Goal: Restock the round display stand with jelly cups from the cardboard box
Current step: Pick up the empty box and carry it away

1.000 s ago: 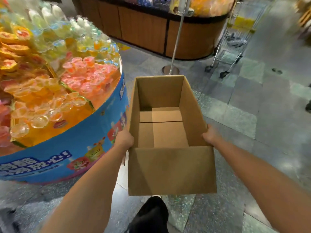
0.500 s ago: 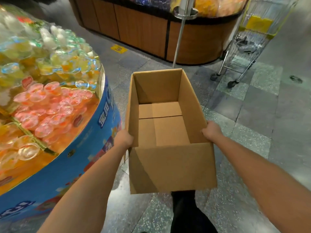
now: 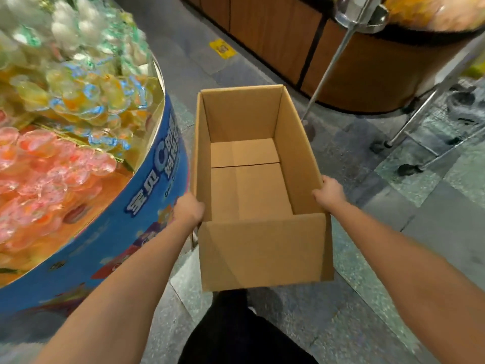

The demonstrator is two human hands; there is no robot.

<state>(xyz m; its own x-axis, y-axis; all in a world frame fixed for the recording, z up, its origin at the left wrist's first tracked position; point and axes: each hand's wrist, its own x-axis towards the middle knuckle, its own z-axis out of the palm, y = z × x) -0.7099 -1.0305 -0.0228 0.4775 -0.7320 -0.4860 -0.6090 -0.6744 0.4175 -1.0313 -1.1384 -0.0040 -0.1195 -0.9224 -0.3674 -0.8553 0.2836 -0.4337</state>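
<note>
The cardboard box (image 3: 262,190) hangs above the floor, just right of the round display stand (image 3: 147,206), and nothing lies on its bare base flaps, so the restocking looks finished and the step in hand is, by my judgement, carrying the empty carton away. The left hand (image 3: 189,208) grips the near end of the left wall, fingers curled over the rim, and the right hand (image 3: 328,192) grips the right wall the same way. To do this well, keep both holds level so the thin walls do not buckle inward, and steer the left side wide of the stand's blue skirt. The far route is tight, with a metal pole (image 3: 330,67), a wooden counter (image 3: 275,35) and a shopping trolley (image 3: 433,127) ahead. The jelly cups (image 3: 47,164) are heaped in the stand, pink ones near, yellow and pale ones farther. White lettering runs around the blue skirt, seemingly Chinese characters with a large "C", too blurred to read. A yellow floor sticker (image 3: 222,48) is likewise illegible. The box shows no print.
</note>
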